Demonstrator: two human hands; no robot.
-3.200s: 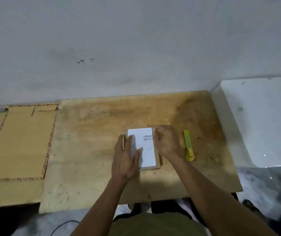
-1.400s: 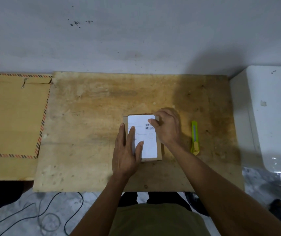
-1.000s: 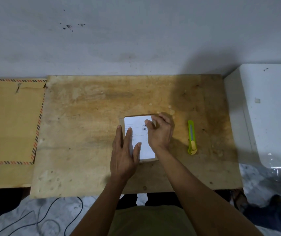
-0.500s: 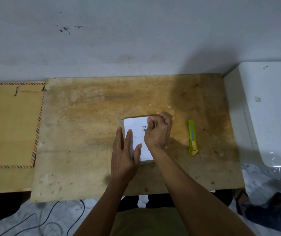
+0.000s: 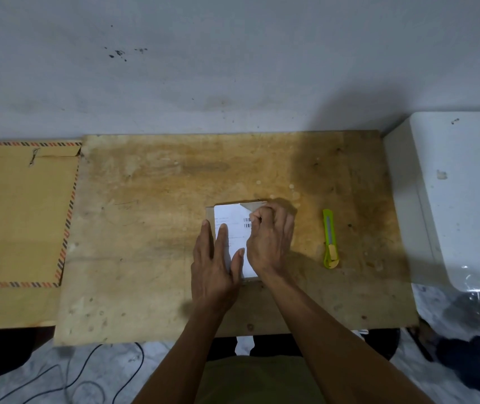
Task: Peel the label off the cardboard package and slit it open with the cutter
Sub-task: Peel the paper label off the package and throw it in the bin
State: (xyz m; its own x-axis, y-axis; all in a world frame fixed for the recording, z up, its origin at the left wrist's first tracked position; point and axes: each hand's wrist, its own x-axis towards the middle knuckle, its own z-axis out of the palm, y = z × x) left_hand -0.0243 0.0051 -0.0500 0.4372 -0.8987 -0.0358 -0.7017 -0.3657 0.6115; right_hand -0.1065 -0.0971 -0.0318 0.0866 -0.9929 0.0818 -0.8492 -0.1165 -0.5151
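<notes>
Plywood board (image 5: 151, 228) (stained), grey wall (image 5: 233, 53)

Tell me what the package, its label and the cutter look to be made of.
Package: brown cardboard, matte, bare where the corner is peeled. Label: thin white paper, printed with barcodes, probably adhesive-backed. Cutter: lime-green body, likely plastic, with a grey centre strip, possibly metal.

The person's left hand (image 5: 214, 263) lies flat, palm down, fingers spread and pointing away, while the right hand (image 5: 271, 237) beside it is curled, thumb and forefinger closed in a pinching grip, both bare forearms reaching forward.
</notes>
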